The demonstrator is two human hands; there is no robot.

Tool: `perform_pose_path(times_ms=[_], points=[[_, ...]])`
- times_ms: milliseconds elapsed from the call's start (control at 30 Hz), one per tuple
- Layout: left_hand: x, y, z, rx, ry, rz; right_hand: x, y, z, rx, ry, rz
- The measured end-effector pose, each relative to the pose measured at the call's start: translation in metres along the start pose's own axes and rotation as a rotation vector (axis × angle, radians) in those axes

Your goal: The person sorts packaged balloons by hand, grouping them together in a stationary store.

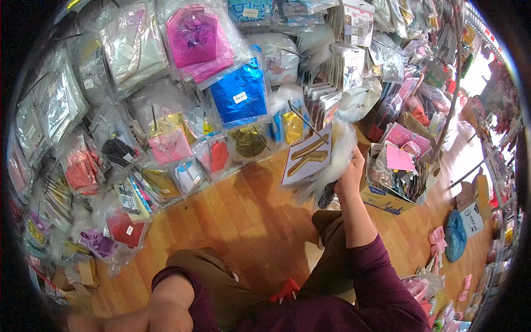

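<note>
My right hand (352, 172) is closed around the edge of a clear plastic packet (337, 157), its film bunched up and whitish beside the fingers. The packet's white card (307, 156) bears a large golden letter K, and it overlaps the lowest hanging bags of the display in this view. At the bottom left edge, my left hand (138, 320) is blurred and partly cut off, its fingers not readable. It is held low near my knee, apart from the bags.
Hook rods hold rows of bagged goods, among them a blue foil bag (240, 91) and a pink one (199, 36). An open carton (387, 200) of packets stands on the wooden floor (243, 205) at right. Farther right lies a blue bag (456, 235).
</note>
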State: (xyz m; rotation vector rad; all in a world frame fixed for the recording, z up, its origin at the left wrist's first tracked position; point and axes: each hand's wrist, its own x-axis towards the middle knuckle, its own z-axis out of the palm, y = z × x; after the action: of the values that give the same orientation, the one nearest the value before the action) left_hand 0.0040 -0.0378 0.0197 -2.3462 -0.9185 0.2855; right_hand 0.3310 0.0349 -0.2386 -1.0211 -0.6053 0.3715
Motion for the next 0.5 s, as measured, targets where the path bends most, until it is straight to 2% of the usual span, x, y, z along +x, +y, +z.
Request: perform_pose_path(times_ms=[33, 500], points=[[-0.0027, 0.0003, 0.0029, -0.001, -0.001, 0.001, 0.0001, 0.0006, -0.0005, -0.001, 0.000, 0.001], [-0.0111, -0.0009, -0.0046, 1.008, -0.558, -0.248, -0.0001, 0.0015, -0.0008, -0.008, -0.030, -0.038]])
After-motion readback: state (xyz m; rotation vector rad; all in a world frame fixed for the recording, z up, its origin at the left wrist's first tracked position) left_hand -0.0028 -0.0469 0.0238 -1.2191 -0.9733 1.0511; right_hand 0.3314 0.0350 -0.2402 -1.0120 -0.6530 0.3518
